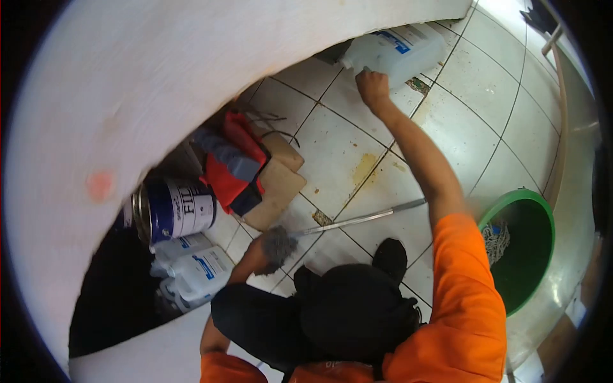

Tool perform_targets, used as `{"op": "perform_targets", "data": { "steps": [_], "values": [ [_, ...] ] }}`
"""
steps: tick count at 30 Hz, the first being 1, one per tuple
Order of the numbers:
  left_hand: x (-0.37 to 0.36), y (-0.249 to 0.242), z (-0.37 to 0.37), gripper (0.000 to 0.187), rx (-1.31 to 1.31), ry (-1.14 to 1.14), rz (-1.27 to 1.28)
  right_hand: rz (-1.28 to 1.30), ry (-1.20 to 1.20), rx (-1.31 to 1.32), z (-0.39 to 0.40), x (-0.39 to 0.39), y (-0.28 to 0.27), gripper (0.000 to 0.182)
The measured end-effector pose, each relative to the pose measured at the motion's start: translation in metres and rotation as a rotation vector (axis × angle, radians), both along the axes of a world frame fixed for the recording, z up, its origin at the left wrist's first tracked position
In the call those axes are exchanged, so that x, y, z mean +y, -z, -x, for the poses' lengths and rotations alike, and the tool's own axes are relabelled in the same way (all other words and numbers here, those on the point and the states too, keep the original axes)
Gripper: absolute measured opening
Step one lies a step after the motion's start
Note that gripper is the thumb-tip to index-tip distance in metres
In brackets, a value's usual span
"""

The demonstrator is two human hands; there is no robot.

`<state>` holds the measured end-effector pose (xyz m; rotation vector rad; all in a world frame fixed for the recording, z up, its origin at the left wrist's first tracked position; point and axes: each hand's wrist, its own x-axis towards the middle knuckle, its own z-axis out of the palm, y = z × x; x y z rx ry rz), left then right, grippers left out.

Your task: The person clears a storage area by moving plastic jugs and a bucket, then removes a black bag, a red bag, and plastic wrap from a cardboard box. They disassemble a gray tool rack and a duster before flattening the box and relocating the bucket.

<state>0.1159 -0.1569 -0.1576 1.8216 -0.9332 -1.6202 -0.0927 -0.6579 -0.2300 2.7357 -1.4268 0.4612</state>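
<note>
My right hand (373, 88) reaches far forward with its fingers closed at the near side of a translucent plastic jug (399, 54). The jug has a blue and white label and lies tilted on the floor, its neck pointing left; exactly where I grip it is hidden. My left hand (254, 256) is closed low at the left, at the bristly grey head of a brush (278, 247). A long metal handle (364, 218) extends from this head to the right, across the tiles. The head partly covers my left fingers.
Beside my left hand lie cardboard (278, 188), a red cloth (223, 182) and a ribbed grey object (239, 165). A blue metal can (179, 210) and several jugs (201, 271) stand further left. A green tub (536, 262) holds a mop head (496, 244). A white curved surface (128, 83) overhangs the left.
</note>
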Motion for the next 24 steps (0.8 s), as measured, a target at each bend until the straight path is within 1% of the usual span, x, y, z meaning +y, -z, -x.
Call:
{"op": "perform_targets", "data": {
  "steps": [1,2,3,4,5,6,7,8,9,10,11,12,14,16,17,18,19,20,21,22,23,24],
  "values": [
    [-0.029,-0.023,0.006,0.041,-0.321,0.272,0.04,0.145,-0.041,-0.079,0.015,0.005,-0.024,0.013],
    [-0.047,-0.035,0.018,0.051,-0.357,0.308,0.125,0.16,-0.061,-0.063,0.029,0.011,-0.056,0.013],
    [-0.061,-0.041,0.025,0.062,-0.398,0.342,0.213,0.086,-0.024,-0.094,0.043,0.017,-0.09,0.017],
    [-0.055,-0.036,0.02,0.071,-0.456,0.286,0.24,0.032,-0.013,-0.126,0.049,0.034,-0.138,0.023],
    [-0.052,-0.019,0.003,0.08,-0.517,0.241,0.242,0.094,-0.045,-0.132,0.059,0.047,-0.161,0.028],
    [-0.048,-0.001,-0.017,0.094,-0.549,0.297,0.272,0.154,-0.098,-0.151,0.064,0.063,-0.183,0.034],
    [-0.049,-0.018,-0.015,0.088,-0.513,0.29,0.282,0.134,-0.112,-0.092,0.065,0.089,-0.215,0.027],
    [-0.05,-0.033,-0.016,0.078,-0.528,0.305,0.287,0.152,-0.144,-0.077,0.066,0.122,-0.251,0.029],
    [-0.041,-0.019,-0.036,0.066,-0.477,0.274,0.24,0.083,-0.192,-0.049,0.061,0.143,-0.274,0.032],
    [-0.036,-0.028,-0.051,0.059,-0.516,0.277,0.258,0.088,-0.213,-0.082,0.055,0.173,-0.302,0.034],
    [-0.025,-0.05,-0.05,0.056,-0.347,0.04,0.143,0.103,-0.288,-0.121,0.05,0.201,-0.323,0.036],
    [-0.015,-0.078,-0.046,0.053,-0.172,-0.181,0.057,-0.011,-0.346,-0.113,0.043,0.226,-0.347,0.037],
    [0.015,-0.111,-0.039,0.052,-0.242,-0.259,0.021,-0.022,-0.444,-0.165,0.024,0.262,-0.364,0.038],
    [0.038,-0.126,-0.047,0.051,-0.306,-0.31,-0.002,0.125,-0.698,-0.431,0.005,0.288,-0.37,0.039],
    [0.058,-0.126,-0.051,0.051,-0.425,-0.241,0.041,0.126,-0.718,-0.438,-0.008,0.301,-0.371,0.039],
    [0.077,-0.121,-0.06,0.051,-0.547,-0.163,0.085,0.036,-0.841,-0.526,-0.028,0.313,-0.372,0.04],
    [0.098,-0.104,-0.074,0.049,-0.527,-0.194,0.091,-0.06,-0.949,-0.616,-0.045,0.322,-0.378,0.04],
    [0.115,-0.103,-0.076,0.049,-0.535,-0.183,0.088,-0.257,-0.994,-0.454,-0.064,0.334,-0.391,0.047],
    [0.136,-0.105,-0.071,0.049,-0.425,-0.329,0.088,-0.459,-1.026,-0.29,-0.086,0.347,-0.406,0.055],
    [0.155,-0.104,-0.066,0.049,-0.313,-0.472,0.089,-0.477,-1.052,-0.261,-0.116,0.362,-0.406,0.055],
    [0.173,-0.099,-0.061,0.048,-0.368,-0.488,0.079,-0.574,-1.096,-0.234,-0.143,0.378,-0.408,0.052],
    [0.19,-0.091,-0.057,0.048,-0.423,-0.505,0.073,-0.615,-1.14,-0.264,-0.179,0.396,-0.395,0.052]
  ]
}}
